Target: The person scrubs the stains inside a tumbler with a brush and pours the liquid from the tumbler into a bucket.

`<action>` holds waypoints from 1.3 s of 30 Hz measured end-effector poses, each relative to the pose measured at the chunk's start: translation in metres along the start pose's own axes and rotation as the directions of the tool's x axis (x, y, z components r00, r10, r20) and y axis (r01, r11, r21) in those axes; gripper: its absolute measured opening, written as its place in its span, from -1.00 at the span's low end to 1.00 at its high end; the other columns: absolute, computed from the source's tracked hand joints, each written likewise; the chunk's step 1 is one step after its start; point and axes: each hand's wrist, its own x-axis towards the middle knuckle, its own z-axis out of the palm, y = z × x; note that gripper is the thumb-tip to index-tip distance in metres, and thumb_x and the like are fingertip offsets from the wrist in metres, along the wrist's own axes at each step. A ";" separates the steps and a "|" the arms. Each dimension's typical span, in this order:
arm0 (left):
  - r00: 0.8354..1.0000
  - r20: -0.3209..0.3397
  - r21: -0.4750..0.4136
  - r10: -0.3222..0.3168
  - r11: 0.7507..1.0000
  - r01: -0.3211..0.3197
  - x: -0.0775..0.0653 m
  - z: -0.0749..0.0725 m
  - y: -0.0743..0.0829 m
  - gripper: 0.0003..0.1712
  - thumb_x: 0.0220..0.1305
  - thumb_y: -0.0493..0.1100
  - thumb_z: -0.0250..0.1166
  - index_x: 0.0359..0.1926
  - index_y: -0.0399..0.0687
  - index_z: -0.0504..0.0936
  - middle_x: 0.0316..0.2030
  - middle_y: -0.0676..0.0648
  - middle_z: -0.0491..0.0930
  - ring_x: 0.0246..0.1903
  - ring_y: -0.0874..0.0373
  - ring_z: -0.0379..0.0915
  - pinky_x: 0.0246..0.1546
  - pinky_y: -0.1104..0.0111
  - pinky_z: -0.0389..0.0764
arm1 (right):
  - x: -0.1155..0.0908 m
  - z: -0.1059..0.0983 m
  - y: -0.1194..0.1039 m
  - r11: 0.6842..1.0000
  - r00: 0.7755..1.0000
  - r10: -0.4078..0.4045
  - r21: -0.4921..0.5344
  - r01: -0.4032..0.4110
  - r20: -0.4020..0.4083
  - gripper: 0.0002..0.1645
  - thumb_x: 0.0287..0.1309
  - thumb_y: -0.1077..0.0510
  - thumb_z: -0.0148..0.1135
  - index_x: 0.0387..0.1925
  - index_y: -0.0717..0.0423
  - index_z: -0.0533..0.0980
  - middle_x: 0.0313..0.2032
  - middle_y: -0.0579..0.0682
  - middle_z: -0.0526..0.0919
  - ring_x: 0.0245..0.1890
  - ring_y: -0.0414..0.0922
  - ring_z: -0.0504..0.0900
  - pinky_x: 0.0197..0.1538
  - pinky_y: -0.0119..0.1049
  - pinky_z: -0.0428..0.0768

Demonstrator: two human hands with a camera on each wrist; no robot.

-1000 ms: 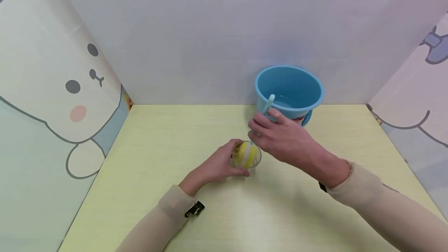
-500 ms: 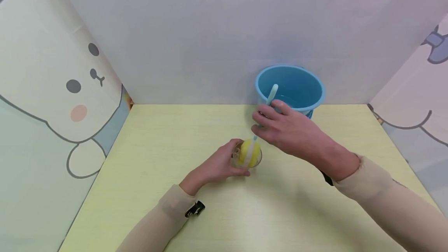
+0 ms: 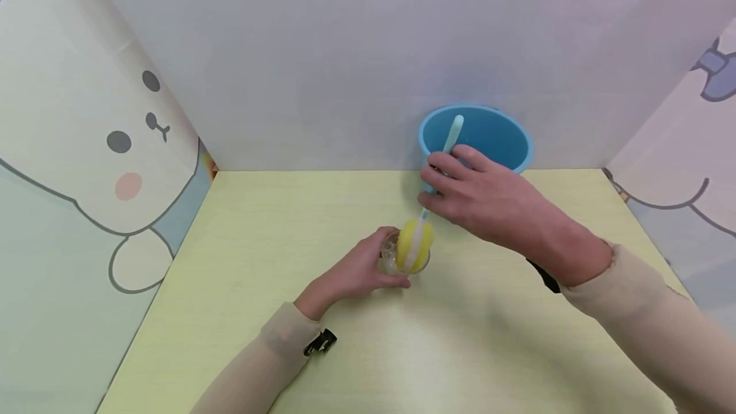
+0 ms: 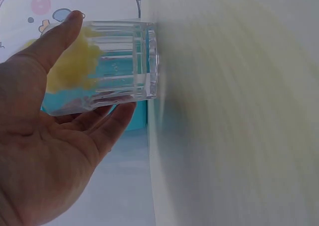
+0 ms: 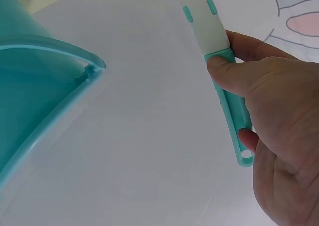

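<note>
My left hand point(image 3: 365, 268) holds a clear ribbed drinking glass point(image 4: 119, 61) upright on the table, thumb on one side and fingers round the other. A sponge cup brush with a yellow and white head point(image 3: 414, 246) and a teal-and-white handle point(image 5: 232, 101) is in my right hand point(image 3: 485, 197). Thumb and fingers pinch that handle, which slants up toward the bucket. The sponge head is at the mouth of the glass, its upper part above the rim. In the left wrist view yellow sponge point(image 4: 75, 66) shows through or behind the glass wall.
A blue bucket point(image 3: 425, 136) stands against the back wall, just behind my right hand. The pale wooden table point(image 3: 276, 222) is bordered by a grey back wall point(image 3: 299, 69) and side panels with cartoon animals point(image 3: 63, 120).
My right hand has moved up and away toward the bucket, drawing the sponge head higher out of the glass. My left hand and the glass have stayed in place.
</note>
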 end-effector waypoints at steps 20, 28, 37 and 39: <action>1.000 -0.003 0.015 0.023 1.000 -0.023 0.002 0.001 -0.004 0.09 0.16 0.06 0.66 0.54 -0.10 0.23 0.26 -0.05 0.51 0.16 0.12 0.49 0.19 0.20 0.57 | 0.004 0.028 -0.029 0.999 0.999 -0.030 -0.037 0.030 0.017 -0.16 -0.34 -0.08 0.87 0.06 -0.02 0.67 0.05 0.14 0.61 0.20 0.16 0.43 0.29 0.07 0.45; 1.000 -0.004 0.022 0.011 1.000 -0.010 0.002 0.001 -0.003 0.10 0.16 0.06 0.67 0.55 -0.11 0.23 0.30 -0.08 0.50 0.22 0.10 0.48 0.23 0.20 0.55 | 0.001 0.030 -0.032 0.999 1.000 -0.022 -0.027 0.022 0.014 -0.15 -0.34 -0.06 0.87 0.07 0.01 0.65 0.05 0.15 0.59 0.19 0.16 0.42 0.27 0.06 0.45; 1.000 -0.001 0.012 0.010 1.000 -0.010 0.001 0.001 -0.002 0.10 0.15 0.07 0.67 0.54 -0.08 0.24 0.30 -0.05 0.50 0.23 0.12 0.46 0.26 0.20 0.52 | -0.007 0.020 -0.023 0.999 1.000 -0.009 0.041 0.009 -0.009 -0.32 -0.11 0.12 0.79 0.09 0.07 0.65 0.02 0.18 0.56 0.13 0.14 0.42 0.18 0.03 0.47; 1.000 0.000 0.004 0.016 1.000 -0.016 0.001 0.001 -0.002 0.10 0.15 0.06 0.68 0.54 -0.06 0.24 0.28 -0.02 0.50 0.22 0.15 0.46 0.26 0.22 0.52 | -0.009 0.017 -0.020 0.999 1.000 -0.005 0.050 0.006 -0.027 -0.32 -0.09 0.15 0.78 0.10 0.09 0.65 0.02 0.18 0.55 0.13 0.14 0.42 0.17 0.04 0.47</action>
